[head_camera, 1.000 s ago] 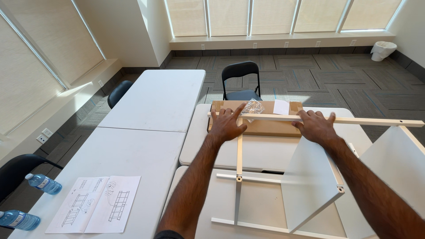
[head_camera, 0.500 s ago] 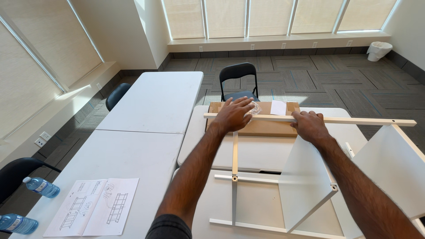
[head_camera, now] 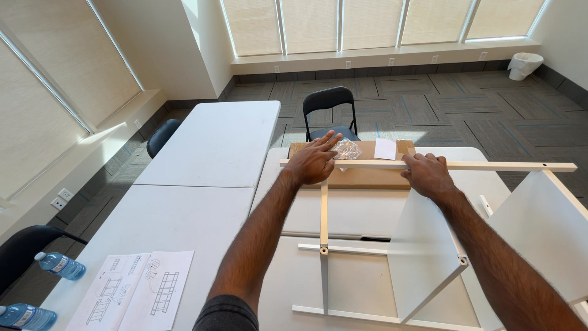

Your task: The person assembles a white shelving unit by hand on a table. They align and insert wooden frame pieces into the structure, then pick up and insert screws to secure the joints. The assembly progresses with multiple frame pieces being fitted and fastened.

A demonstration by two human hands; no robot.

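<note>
Table [head_camera: 208, 147]: long and white, it runs away under both our arms, with a second white table [head_camera: 361, 214] carrying the frame below our hands.
Shelf frame [head_camera: 380, 245]: a white unit of thin rails and flat panels, lying on its side on the table; its top rail [head_camera: 490, 166] runs across directly under both our palms.
Cardboard box [head_camera: 361, 175]: flat and brown, just beyond the rail and partly under our left fingers; it holds a clear bag of small fittings [head_camera: 348, 149] and a white slip of paper [head_camera: 385, 148], both between our two hands and a little farther out.
Left hand [head_camera: 312, 160]: our grip here is flat and wide, fingers spread, pressing on the rail's left end and holding nothing.
Right hand [head_camera: 427, 175]: fingers curled loosely over the rail, palm down; we judge it braces rather than grasps.
Doing it well: we would keep the pressure even on both ends so the rail stays square on its upright [head_camera: 323, 239], and keep the fingers off the bag.
Instruction sheets [head_camera: 131, 297]: near our left elbow, beside two water bottles [head_camera: 60, 265].
</note>
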